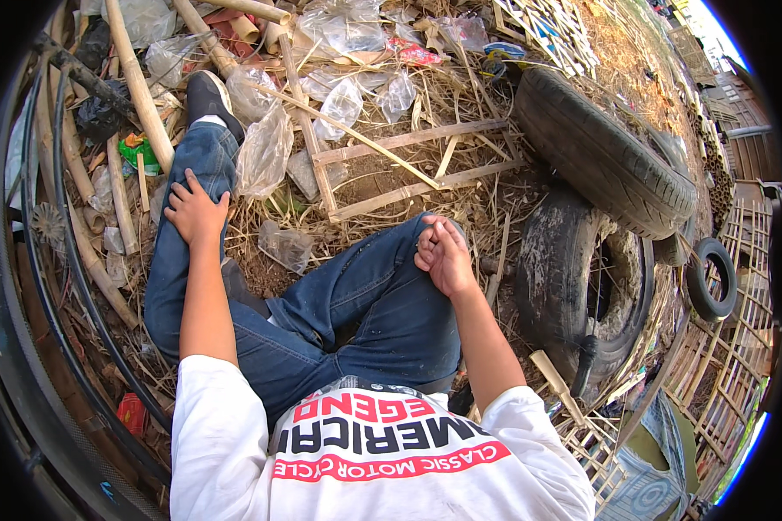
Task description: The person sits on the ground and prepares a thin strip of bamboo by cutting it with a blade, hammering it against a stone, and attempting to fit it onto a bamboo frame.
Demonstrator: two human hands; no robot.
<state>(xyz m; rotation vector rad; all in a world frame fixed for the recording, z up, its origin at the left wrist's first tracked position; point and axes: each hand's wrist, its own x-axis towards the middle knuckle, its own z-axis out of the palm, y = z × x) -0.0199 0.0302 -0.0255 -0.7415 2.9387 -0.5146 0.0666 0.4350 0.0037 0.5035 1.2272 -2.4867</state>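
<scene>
I sit on littered ground in blue jeans [356, 295] and a white printed shirt. My left hand [195, 211] lies flat on my outstretched left leg near the knee, fingers apart, holding nothing. My right hand [443, 253] rests on my raised right knee with its fingers loosely curled; nothing shows in it. My black shoe [208, 95] points away at the upper left.
Two worn car tyres [599, 161] [582, 286] lie to my right, a smaller tyre [711, 280] beyond. A bamboo frame [382, 165] lies ahead on dry straw, among clear plastic bags [265, 152] and bamboo poles [139, 87]. Bamboo lattice panels [721, 365] stand right; black hoses [52, 260] curve left.
</scene>
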